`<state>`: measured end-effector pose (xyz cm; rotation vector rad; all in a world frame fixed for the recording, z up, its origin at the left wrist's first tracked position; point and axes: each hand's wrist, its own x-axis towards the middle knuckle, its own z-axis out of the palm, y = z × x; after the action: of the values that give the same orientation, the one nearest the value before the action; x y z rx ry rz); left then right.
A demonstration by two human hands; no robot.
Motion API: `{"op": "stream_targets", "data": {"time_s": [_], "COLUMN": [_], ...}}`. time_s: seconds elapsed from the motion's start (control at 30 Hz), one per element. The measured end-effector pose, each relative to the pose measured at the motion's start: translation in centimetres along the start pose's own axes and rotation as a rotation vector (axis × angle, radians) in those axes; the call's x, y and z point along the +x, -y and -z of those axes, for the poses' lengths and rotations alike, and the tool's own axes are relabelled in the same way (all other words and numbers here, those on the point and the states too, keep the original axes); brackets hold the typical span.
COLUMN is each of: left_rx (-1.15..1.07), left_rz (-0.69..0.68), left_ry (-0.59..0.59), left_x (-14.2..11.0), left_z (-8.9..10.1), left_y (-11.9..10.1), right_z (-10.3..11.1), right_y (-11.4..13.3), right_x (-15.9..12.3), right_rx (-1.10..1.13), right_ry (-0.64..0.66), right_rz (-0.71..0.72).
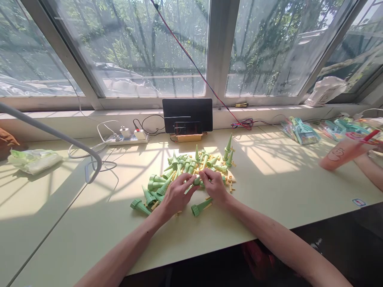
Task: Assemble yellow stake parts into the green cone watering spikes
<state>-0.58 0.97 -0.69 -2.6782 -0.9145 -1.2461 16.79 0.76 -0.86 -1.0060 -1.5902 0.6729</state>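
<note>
My left hand (177, 194) and my right hand (216, 185) meet over a pile of green plastic plant-watering spikes (163, 186). Between their fingertips is one green spike (196, 181), mostly covered by the fingers. Both hands are closed on it; whether the right fingers also pinch a small part is hidden. Small yellow plastic valves (230, 184) lie mixed into the pile. A loose spike (201, 207) rests just below the right hand, and another (139, 206) lies left of the left wrist. Two spikes stand upright at the back right, one a tall spike (228, 147).
Behind the pile stand a black tablet (187, 107) and a phone (188, 128). At left are a power strip (127, 139), a grey curved bar (60, 129) and a tissue pack (34, 160). Rightward are bagged parts (302, 130), a pink drink cup (339, 153) and another person's arm (371, 169).
</note>
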Motion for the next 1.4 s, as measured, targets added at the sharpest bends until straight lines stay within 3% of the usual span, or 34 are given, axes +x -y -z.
{"op": "stream_targets", "data": {"time_s": [0.17, 0.63, 0.93, 1.23, 1.4], "left_rx": [0.013, -0.179, -0.211, -0.249, -0.260], "left_rz": [0.003, 0.258, 0.414, 0.425, 0.412], "left_ry": [-0.009, 0.029, -0.073, -0.084, -0.075], "left_x": [0.0, 1.0, 1.4, 1.0, 1.0], "left_z": [0.0, 0.5, 0.4, 0.2, 0.2], "left_y": [0.0, -1.5, -1.1, -0.5, -0.5], "right_z": [0.0, -0.1, 0.1, -0.1, 0.0], "right_y": [0.0, 0.3, 0.3, 0.3, 0.4], "right_x": [0.0, 0.1, 0.2, 0.3, 0.3], "right_rx": [-0.004, 0.033, 0.182, 0.347, 0.327], "right_ry": [-0.002, -0.010, 0.117, 0.163, 0.182], "right_rz": [-0.025, -0.038, -0.113, -0.205, -0.212]}}
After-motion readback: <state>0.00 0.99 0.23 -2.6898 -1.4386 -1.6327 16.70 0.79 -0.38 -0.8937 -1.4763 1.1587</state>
